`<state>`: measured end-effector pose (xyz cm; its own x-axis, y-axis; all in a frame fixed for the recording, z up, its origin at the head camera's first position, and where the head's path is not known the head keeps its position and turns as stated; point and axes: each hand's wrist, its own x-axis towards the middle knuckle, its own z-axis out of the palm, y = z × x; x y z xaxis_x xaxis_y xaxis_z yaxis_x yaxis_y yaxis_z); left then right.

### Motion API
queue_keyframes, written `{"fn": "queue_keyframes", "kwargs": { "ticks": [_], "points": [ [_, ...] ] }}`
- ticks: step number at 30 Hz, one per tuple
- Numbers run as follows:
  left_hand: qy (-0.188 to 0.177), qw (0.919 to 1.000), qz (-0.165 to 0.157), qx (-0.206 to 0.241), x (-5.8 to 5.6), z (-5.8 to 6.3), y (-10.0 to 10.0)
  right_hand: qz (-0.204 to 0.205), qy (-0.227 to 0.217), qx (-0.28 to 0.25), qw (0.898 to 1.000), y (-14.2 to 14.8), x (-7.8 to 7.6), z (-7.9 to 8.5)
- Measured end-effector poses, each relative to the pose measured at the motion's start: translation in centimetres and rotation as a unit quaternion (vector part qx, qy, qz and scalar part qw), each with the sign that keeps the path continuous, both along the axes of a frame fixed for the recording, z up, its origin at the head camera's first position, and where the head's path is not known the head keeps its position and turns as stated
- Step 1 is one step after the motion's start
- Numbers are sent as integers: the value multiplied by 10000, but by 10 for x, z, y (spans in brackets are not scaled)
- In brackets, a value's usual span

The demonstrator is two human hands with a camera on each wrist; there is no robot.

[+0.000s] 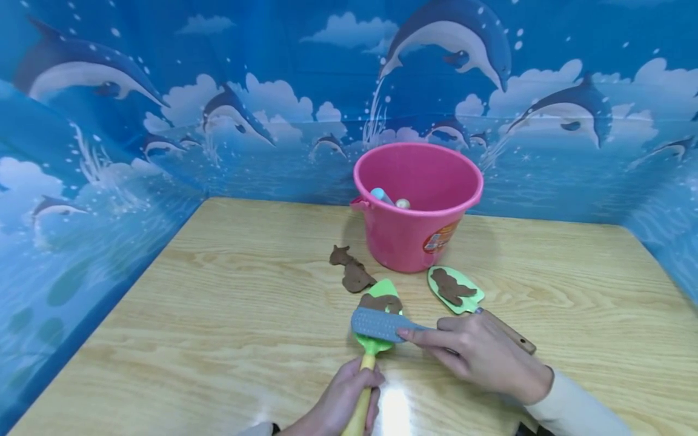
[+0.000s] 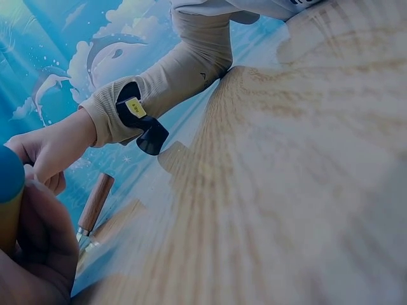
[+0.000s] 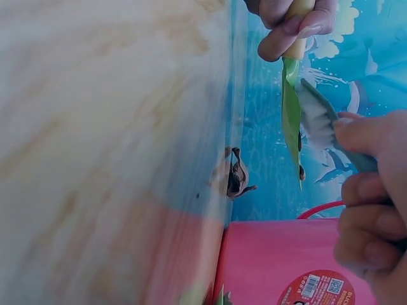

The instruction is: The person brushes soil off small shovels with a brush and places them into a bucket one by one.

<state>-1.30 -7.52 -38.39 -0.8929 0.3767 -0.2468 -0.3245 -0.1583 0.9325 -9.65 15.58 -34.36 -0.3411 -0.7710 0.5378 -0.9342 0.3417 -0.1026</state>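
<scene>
My left hand (image 1: 346, 390) grips the yellow handle of a green hand shovel (image 1: 374, 346), its blade pointing away from me. A flat brown piece (image 1: 376, 302) lies on the blade. In my right hand (image 1: 482, 357) is a blue-grey brush (image 1: 376, 323), the index finger stretched along its back. The brush lies across the shovel's blade in the head view and covers its middle. From the right wrist view, pale bristles face the thin edge of the blade. Past the shovel's tip, another flat brown piece (image 1: 355, 277) lies on the table.
A pink bucket (image 1: 414, 236) stands at the back with a light-blue-ended item (image 1: 380, 194) inside. Right of the shovel lies a pale-green trowel (image 1: 473, 297) with a wooden handle, bearing a brown piece (image 1: 449, 286). Dolphin-printed sheeting (image 1: 272, 163) borders the wooden table (image 1: 245, 303).
</scene>
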Motion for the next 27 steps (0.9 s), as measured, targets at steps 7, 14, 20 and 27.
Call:
{"fn": "queue_keyframes", "kwargs": {
  "ticks": [7,14,20,27],
  "points": [
    [48,10000,34,-9,1,0,0,-78,-306,-459,9984,-2,-1,1],
    [38,10000,15,11,1,0,0,699,-862,-358,9932,-2,-2,0],
    [62,10000,23,74,1,0,1,57,-376,-148,9992,-1,0,1],
    [-3,9999,93,77,1,-1,1,-234,-489,-479,9974,0,-1,1]
  ]
}}
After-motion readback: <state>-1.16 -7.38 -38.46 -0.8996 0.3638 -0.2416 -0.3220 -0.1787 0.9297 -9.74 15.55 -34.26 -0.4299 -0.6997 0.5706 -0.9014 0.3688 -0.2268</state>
